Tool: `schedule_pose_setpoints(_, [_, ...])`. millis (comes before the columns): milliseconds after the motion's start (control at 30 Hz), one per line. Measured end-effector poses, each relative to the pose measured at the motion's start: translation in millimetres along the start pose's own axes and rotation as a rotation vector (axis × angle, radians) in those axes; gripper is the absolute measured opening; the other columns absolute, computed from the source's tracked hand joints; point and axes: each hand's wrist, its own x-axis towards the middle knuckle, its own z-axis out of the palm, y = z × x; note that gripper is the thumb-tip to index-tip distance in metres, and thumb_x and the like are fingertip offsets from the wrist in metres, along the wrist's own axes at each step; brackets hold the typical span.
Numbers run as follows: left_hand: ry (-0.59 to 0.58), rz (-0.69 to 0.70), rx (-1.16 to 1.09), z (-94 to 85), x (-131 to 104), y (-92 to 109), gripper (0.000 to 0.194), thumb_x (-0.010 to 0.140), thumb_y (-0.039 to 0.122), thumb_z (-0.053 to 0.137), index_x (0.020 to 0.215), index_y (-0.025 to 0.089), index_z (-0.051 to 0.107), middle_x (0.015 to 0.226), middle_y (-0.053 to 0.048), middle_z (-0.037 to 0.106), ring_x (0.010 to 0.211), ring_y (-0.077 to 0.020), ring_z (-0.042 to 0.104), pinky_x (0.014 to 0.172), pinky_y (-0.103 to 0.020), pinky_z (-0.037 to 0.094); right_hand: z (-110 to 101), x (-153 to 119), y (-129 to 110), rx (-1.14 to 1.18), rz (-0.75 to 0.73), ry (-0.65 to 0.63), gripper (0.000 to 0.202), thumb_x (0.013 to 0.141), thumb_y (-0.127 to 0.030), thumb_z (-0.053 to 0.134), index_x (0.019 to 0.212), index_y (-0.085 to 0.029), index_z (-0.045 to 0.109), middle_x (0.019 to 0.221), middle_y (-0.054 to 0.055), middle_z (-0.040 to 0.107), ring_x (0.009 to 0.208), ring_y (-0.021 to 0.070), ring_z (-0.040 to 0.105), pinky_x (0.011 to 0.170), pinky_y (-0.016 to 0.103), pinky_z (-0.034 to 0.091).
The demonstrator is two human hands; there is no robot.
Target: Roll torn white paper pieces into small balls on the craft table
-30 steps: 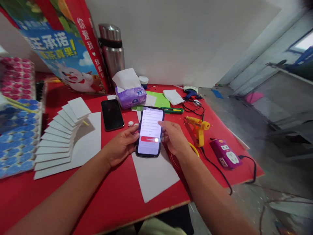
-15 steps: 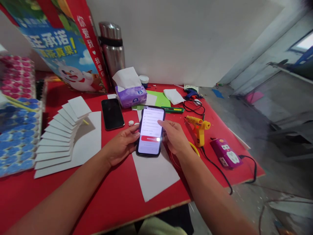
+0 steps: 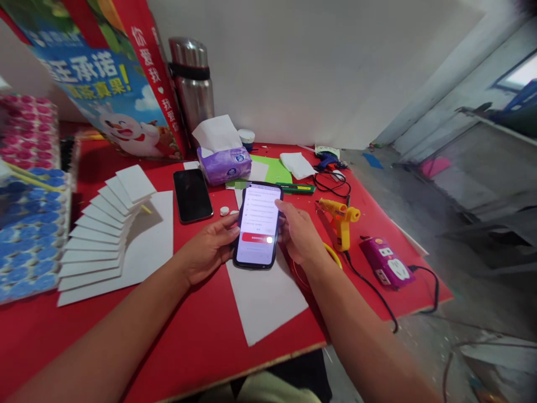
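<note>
A lit smartphone [image 3: 257, 224] in a dark case is held upright between both hands, its screen showing lines of text and a red button. My left hand [image 3: 212, 246] grips its lower left edge. On the right edge, my right hand [image 3: 300, 229] has its fingers closed round the phone, with the thumb over the upper right of the screen. Beneath the phone lies a white board sheet [image 3: 266, 308]. A second, dark-screened phone [image 3: 193, 196] rests on the table to the left, near a small white round piece [image 3: 224, 211].
On the red table [image 3: 180, 347], a white stepped fan piece [image 3: 96, 240] stands at left beside trays of blue flowers [image 3: 31, 240]. A yellow glue gun [image 3: 340, 218] and purple power socket [image 3: 386, 263] lie right. Behind are a tissue pack [image 3: 226, 165], green cutter [image 3: 297, 188] and steel flask [image 3: 195, 89].
My right thumb has slid slightly up along the screen's right side. The phone and my left hand stay in nearly the same place.
</note>
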Motion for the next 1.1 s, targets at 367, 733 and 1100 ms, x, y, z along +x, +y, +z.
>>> schedule_pose_setpoints(367, [0.006,-0.009,-0.034,3.0,-0.3,1.2,0.053,0.089,0.018,0.073,0.141,0.022,0.064,0.124,-0.012,0.075,0.103,-0.0218,0.074,0.089,-0.031,0.056,1.7,0.3,-3.0,-0.01,0.031,-0.036,0.03,0.081,-0.048,0.064,0.088,-0.019,0.069,0.071,0.002,0.072,0.056,0.0133,0.062,0.046,0.022,0.046])
schedule_pose_setpoints(733, [-0.021,0.002,-0.036,0.5,0.8,0.5,0.049,0.091,0.018,0.072,0.139,0.024,0.065,0.132,-0.01,0.072,0.106,-0.0193,0.073,0.091,-0.029,0.057,2.9,-1.2,-5.7,0.02,0.042,-0.093,0.028,0.082,-0.046,0.059,0.086,-0.02,0.069,0.07,0.002,0.07,0.051,0.0116,0.058,0.042,0.02,0.04])
schedule_pose_setpoints(1100, [-0.027,0.016,-0.038,-0.3,1.8,-0.1,0.049,0.088,0.02,0.074,0.137,0.024,0.067,0.131,-0.01,0.072,0.11,-0.0218,0.072,0.092,-0.03,0.057,2.7,-0.7,-3.6,0.019,0.015,-0.044,0.027,0.076,-0.045,0.065,0.079,-0.018,0.065,0.066,0.0,0.064,0.052,0.0107,0.054,0.046,0.022,0.038])
